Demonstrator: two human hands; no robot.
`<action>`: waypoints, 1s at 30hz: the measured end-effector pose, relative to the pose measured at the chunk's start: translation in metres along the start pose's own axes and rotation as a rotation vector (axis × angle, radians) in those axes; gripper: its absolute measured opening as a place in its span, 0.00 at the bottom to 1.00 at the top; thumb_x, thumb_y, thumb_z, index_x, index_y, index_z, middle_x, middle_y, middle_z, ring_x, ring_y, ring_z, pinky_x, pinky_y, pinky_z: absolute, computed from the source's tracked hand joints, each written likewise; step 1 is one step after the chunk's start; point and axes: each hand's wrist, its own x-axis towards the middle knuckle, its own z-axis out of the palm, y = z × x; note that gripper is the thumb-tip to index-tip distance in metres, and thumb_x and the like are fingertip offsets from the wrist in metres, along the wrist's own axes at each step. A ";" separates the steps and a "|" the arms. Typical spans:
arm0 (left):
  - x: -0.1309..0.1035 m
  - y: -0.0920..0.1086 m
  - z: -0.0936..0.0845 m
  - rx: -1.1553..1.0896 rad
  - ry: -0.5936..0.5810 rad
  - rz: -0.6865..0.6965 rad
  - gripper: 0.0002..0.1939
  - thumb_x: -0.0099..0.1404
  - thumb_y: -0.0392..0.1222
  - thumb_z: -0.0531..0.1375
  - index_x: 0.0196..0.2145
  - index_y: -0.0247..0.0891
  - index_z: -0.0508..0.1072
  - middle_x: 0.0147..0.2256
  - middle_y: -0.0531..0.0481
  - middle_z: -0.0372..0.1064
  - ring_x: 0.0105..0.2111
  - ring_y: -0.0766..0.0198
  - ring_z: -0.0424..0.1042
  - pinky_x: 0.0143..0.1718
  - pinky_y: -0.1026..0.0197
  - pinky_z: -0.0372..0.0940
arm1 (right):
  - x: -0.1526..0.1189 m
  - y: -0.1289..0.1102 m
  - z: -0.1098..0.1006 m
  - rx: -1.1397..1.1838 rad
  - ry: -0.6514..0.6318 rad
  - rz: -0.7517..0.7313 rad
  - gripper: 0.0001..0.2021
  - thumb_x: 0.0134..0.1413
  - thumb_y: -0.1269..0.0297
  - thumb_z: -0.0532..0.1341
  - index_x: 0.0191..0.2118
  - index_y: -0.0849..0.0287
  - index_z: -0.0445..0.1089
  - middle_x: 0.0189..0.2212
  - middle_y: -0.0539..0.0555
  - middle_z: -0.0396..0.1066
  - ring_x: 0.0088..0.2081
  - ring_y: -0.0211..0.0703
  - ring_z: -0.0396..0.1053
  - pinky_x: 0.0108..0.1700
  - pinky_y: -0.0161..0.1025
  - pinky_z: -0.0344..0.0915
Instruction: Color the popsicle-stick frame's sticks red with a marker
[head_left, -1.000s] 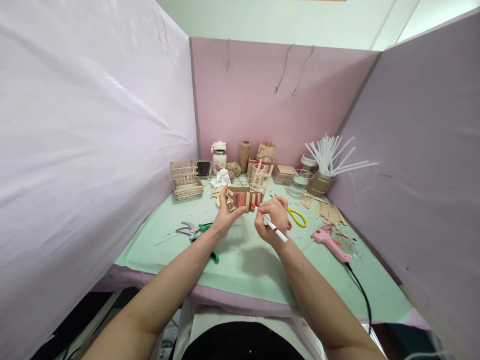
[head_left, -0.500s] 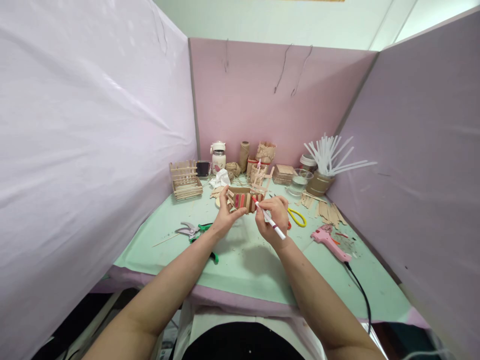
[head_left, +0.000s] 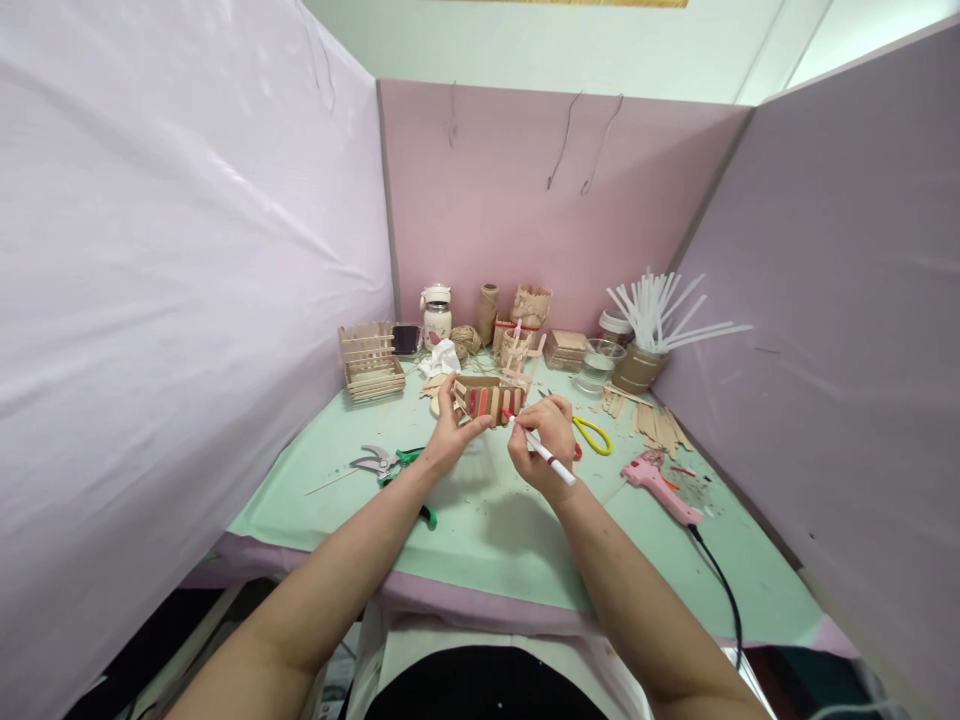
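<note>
My left hand (head_left: 452, 428) grips the left end of a small popsicle-stick box (head_left: 491, 402), thumb along its lower front and fingers behind. Upright sticks form the box's front, some coloured red and pink, others plain wood. In my right hand (head_left: 546, 440) is a white marker (head_left: 549, 458) with a red tip, held like a pen. That tip meets or nearly meets a stick right of the front's middle. Both hands hold these things above the green tabletop. Yellow-handled scissors (head_left: 592, 436) lie just beyond my right hand, partly hidden by it.
Green-handled pruning shears (head_left: 390, 462) lie left, a pink glue gun (head_left: 664, 487) with a black cord right. Behind stand a stick basket (head_left: 373, 378), a jar (head_left: 436, 318), twine (head_left: 488, 312), a water cup (head_left: 598, 366) and white glue sticks (head_left: 660, 315). Loose popsicle sticks (head_left: 661, 428) lie right.
The marker tip has shifted slightly left and down on the box's front, and my right hand has moved a little with it. My left hand keeps its hold.
</note>
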 end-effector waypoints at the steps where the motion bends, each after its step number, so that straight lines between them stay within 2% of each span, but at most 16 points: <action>1: 0.000 0.000 0.000 -0.007 0.001 -0.005 0.58 0.53 0.57 0.73 0.70 0.52 0.42 0.69 0.40 0.49 0.67 0.45 0.59 0.66 0.45 0.57 | 0.000 0.001 0.000 -0.012 0.012 0.005 0.09 0.52 0.75 0.60 0.36 0.53 0.63 0.27 0.47 0.70 0.28 0.40 0.69 0.43 0.47 0.63; 5: -0.001 0.003 0.002 -0.014 0.004 -0.029 0.59 0.51 0.56 0.74 0.70 0.51 0.44 0.70 0.39 0.46 0.66 0.44 0.59 0.67 0.43 0.56 | 0.000 0.003 0.001 -0.038 0.036 0.009 0.10 0.53 0.75 0.60 0.38 0.54 0.64 0.30 0.49 0.72 0.31 0.42 0.71 0.43 0.47 0.64; 8: -0.001 0.003 0.001 -0.009 0.008 -0.036 0.58 0.52 0.56 0.74 0.70 0.51 0.44 0.70 0.38 0.45 0.66 0.44 0.60 0.66 0.43 0.56 | 0.000 0.001 0.000 -0.010 0.025 0.003 0.09 0.52 0.76 0.60 0.36 0.54 0.63 0.28 0.48 0.70 0.30 0.41 0.70 0.43 0.47 0.63; 15: 0.000 -0.004 -0.002 0.005 0.012 -0.002 0.57 0.53 0.55 0.73 0.70 0.53 0.44 0.69 0.41 0.50 0.66 0.46 0.60 0.66 0.45 0.58 | -0.001 -0.002 -0.002 0.065 -0.046 -0.012 0.09 0.48 0.76 0.58 0.32 0.53 0.60 0.24 0.44 0.66 0.24 0.38 0.64 0.42 0.47 0.63; 25: 0.000 0.000 0.000 -0.003 -0.023 -0.003 0.58 0.53 0.57 0.73 0.70 0.50 0.42 0.70 0.38 0.47 0.66 0.44 0.59 0.67 0.42 0.55 | 0.000 0.002 0.001 -0.035 0.040 -0.002 0.10 0.54 0.76 0.61 0.39 0.54 0.64 0.30 0.49 0.71 0.32 0.42 0.71 0.42 0.46 0.64; 30: -0.001 0.001 0.001 -0.005 0.001 -0.016 0.57 0.53 0.56 0.73 0.70 0.51 0.43 0.70 0.39 0.48 0.67 0.45 0.59 0.67 0.43 0.54 | -0.001 0.000 0.000 0.019 0.007 0.005 0.09 0.53 0.76 0.59 0.34 0.53 0.62 0.27 0.47 0.69 0.28 0.40 0.67 0.42 0.47 0.62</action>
